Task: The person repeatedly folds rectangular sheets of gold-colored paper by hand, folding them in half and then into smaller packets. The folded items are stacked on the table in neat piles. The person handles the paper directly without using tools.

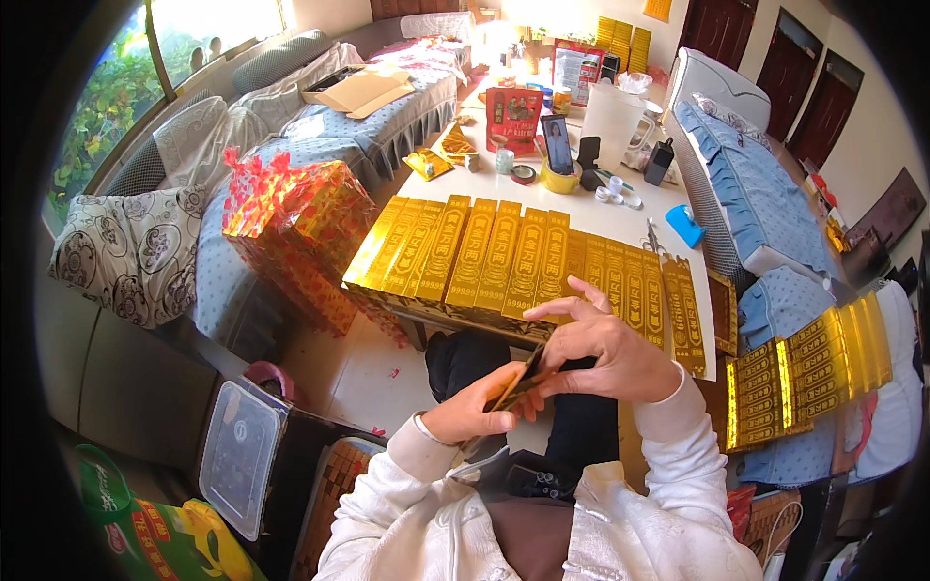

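Observation:
Above my lap, my left hand [476, 410] grips a narrow, dark-edged strip of folded gold paper [520, 387]. My right hand [607, 352] pinches the same piece from the other side, its index and middle fingers raised. Beyond the hands, several gold paper bars [494, 254] with embossed writing stand side by side along the near edge of a white table [450, 185]. Those in the middle rise higher than their neighbours. To the right, more gold pieces [639, 290] lie lower and overlap, partly hidden behind my right hand.
A phone [557, 145] leans in a yellow tape roll [559, 178]. Scissors [652, 236] and a blue plastic object [685, 225] lie at the table's right. Stacked gold sheets [806, 370] sit at my right; a red-and-gold wrapped box [298, 232] stands left. A white pitcher [610, 127] is farther back.

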A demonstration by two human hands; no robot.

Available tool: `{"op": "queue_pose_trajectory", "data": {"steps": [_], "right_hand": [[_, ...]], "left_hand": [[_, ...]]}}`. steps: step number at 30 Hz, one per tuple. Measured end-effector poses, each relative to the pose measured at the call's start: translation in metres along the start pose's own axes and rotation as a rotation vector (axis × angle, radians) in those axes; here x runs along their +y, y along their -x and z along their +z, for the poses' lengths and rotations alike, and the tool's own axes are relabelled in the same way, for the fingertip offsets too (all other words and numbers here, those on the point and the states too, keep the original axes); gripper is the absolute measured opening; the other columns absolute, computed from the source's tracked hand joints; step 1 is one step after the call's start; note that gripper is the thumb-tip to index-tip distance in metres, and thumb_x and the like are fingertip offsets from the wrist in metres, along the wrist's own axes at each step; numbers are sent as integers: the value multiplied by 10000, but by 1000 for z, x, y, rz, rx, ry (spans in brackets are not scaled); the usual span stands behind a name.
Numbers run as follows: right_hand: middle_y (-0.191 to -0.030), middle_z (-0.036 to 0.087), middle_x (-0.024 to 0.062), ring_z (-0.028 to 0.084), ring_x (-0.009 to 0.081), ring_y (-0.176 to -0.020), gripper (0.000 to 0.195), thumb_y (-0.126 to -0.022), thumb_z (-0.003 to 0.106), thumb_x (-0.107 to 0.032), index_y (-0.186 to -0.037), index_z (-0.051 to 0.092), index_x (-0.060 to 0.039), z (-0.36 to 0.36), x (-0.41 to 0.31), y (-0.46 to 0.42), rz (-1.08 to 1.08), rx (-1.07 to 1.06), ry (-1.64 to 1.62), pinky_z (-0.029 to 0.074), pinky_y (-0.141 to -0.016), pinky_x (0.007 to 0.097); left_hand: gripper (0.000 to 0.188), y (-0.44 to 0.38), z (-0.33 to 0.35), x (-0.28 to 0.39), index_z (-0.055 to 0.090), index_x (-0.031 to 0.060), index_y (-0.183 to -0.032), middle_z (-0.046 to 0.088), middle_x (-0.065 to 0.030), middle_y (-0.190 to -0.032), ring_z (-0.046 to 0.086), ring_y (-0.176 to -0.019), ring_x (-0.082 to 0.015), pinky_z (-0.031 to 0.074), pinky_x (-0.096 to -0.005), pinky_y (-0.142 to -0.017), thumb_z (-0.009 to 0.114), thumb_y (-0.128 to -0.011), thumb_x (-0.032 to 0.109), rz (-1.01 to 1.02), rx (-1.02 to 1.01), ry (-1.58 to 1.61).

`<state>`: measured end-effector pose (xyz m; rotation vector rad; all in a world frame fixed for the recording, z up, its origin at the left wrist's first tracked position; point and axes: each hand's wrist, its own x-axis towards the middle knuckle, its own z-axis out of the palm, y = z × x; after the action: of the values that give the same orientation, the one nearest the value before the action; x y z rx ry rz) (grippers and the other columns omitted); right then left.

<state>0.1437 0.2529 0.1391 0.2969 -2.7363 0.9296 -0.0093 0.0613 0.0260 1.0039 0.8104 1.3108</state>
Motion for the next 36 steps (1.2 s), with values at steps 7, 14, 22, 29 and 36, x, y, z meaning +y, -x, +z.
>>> {"op": "queue_pose_trajectory", "data": {"steps": [7, 14, 22, 29, 36], "right_hand": [[-904, 715, -22, 621, 227, -1213, 151, -844, 852, -261, -836, 768, -135, -9, -2, -5, -43, -78, -282, 202, -1218, 553], [-1516, 429, 118, 431, 281, -1414, 1022, -805, 911, -303, -1567, 273, -63, 115, 31, -5, 166, 364, -691, 395, -1151, 438], [-1314, 618, 84, 594, 190, -1217, 721, -834, 881, -264, -1412, 505, -54, 153, 11, -6, 349, 330, -736, 458, -1064, 373], [-1089, 686, 31, 613, 105, -981, 552, -849, 877, -249, -1280, 598, -48, 154, 17, 4, 437, 299, -768, 511, -895, 280], [-1054, 729, 37, 656, 89, -892, 511, -871, 866, -269, -1253, 658, 0, 131, 6, -19, 316, 477, -861, 551, -802, 274]], "left_hand": [[814, 3, 9, 6, 472, 50, -1429, 626, -44, -1146, 605, -1027, -127, 484, -284, -933, 895, -819, 383, 41, 77, 17], [588, -10, 0, 14, 500, 9, -1349, 698, -99, -1124, 671, -1019, -177, 542, -326, -912, 812, -915, 256, 437, 576, -67], [638, -11, 5, 14, 516, -11, -1281, 724, -136, -1075, 723, -998, -240, 579, -361, -895, 830, -896, 388, 580, 796, -25], [478, -3, 4, 15, 627, -47, -1217, 743, -120, -1063, 723, -893, -187, 591, -316, -798, 808, -928, 288, 497, 764, 84], [280, 2, 21, 24, 735, -42, -1118, 749, -47, -1019, 680, -858, -100, 553, -257, -761, 806, -924, 147, 387, 800, 31]]}}
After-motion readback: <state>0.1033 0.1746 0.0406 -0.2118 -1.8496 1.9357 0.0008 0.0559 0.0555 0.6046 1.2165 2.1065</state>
